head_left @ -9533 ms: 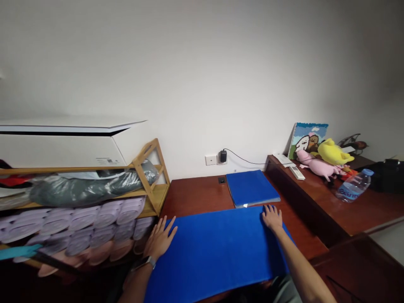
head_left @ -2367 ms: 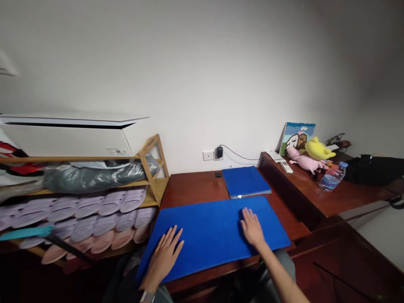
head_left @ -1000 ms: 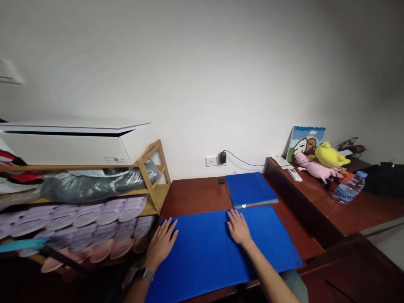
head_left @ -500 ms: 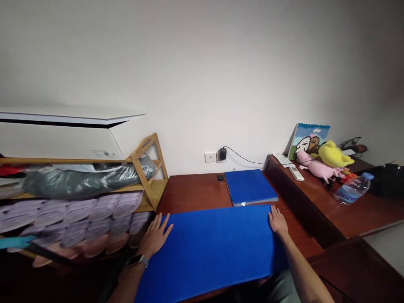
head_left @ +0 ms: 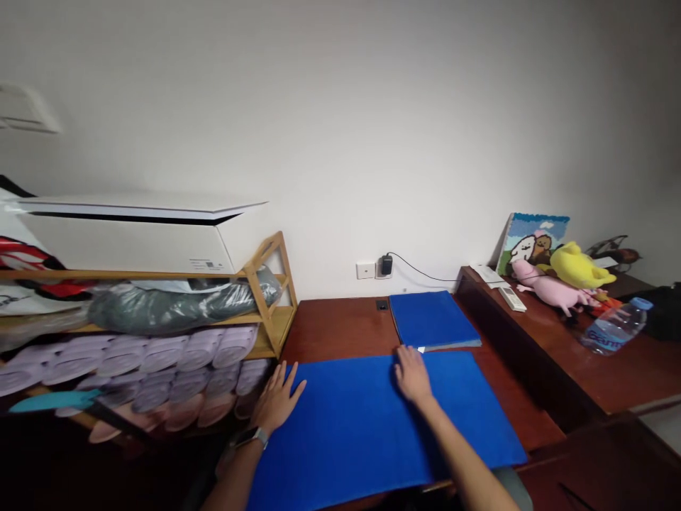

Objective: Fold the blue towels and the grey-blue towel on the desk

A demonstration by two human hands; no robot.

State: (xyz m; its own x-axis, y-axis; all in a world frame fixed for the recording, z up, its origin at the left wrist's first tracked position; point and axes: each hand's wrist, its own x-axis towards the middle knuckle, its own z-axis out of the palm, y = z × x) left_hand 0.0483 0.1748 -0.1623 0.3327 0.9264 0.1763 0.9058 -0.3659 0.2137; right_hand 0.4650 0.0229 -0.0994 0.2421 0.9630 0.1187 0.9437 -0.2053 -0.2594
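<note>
A blue cloth (head_left: 351, 419) lies spread over the front of the brown desk (head_left: 335, 326). My left hand (head_left: 278, 399) rests flat on its left far corner with the fingers spread; a watch sits on that wrist. On the cloth's far edge, right of the middle, lies my right hand (head_left: 412, 375), palm down with the fingers stretched out and fairly close together. Behind it, a folded blue cloth (head_left: 433, 319) with a grey edge lies near the wall. Neither hand grasps anything.
On the left, a wooden rack (head_left: 269, 298) holds a white box (head_left: 138, 241), plastic-wrapped bundles and rows of lilac slippers (head_left: 170, 351). A raised side desk at right carries a water bottle (head_left: 617, 326), plush toys (head_left: 579, 266) and a remote (head_left: 512, 298). A charger (head_left: 386, 265) is plugged into the wall.
My right hand has moved left from the cloth's far right corner to near the middle of its far edge. The left hand stays on its corner. The view has shifted slightly left.
</note>
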